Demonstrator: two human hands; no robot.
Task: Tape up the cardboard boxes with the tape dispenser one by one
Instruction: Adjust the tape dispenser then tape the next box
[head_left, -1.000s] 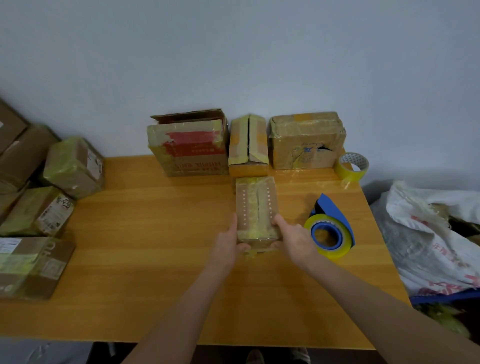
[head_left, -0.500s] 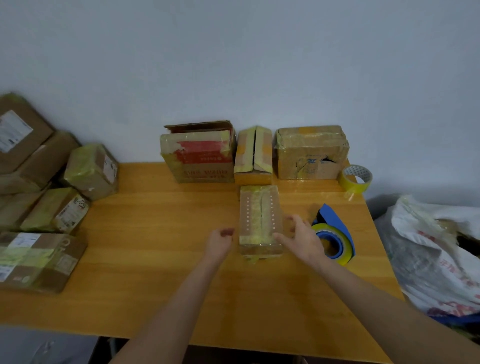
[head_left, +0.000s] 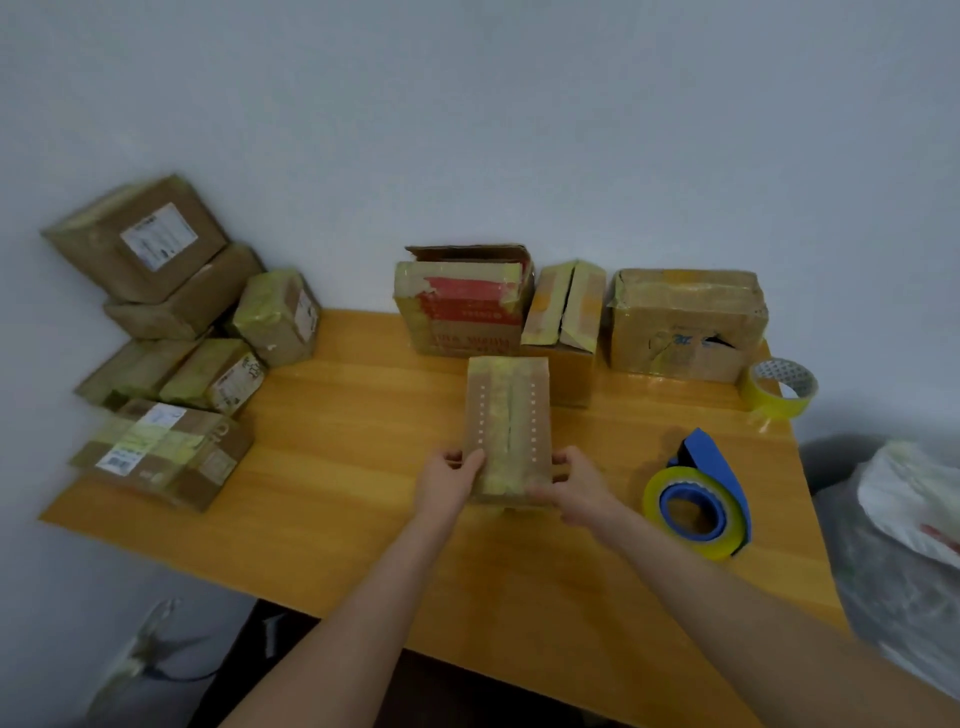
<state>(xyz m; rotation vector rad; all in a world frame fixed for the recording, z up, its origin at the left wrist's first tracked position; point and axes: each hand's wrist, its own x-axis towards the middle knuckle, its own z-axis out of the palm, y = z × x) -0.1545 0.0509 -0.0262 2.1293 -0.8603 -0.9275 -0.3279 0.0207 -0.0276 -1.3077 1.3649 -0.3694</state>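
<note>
A: Looking down from the head camera, what surface; what room?

B: Wooden table (head_left: 337, 467) against a pale wall (head_left: 519, 130); taped cartons (head_left: 171, 312) stacked at its left edge; three back boxes (head_left: 563, 312) along the wall; plastic bag (head_left: 909, 499) at the right.

A: And the fingers?

B: Left hand (head_left: 449, 483) and right hand (head_left: 576, 491) curl round the near end of the perforated cardboard box (head_left: 506, 415), thumbs on top; tape dispenser (head_left: 698, 499) lies near the right hand, untouched.

dim, even indoor light with a cool bluish cast on the wall (head_left: 519, 130). soft sheen on the tabletop (head_left: 337, 467) left of the left hand (head_left: 449, 480); a faint shadow beside the tape dispenser (head_left: 701, 499) right of the right hand (head_left: 576, 493). boxes (head_left: 161, 452) far left of the hands are blurred; wide-angle bending at the edges.
</note>
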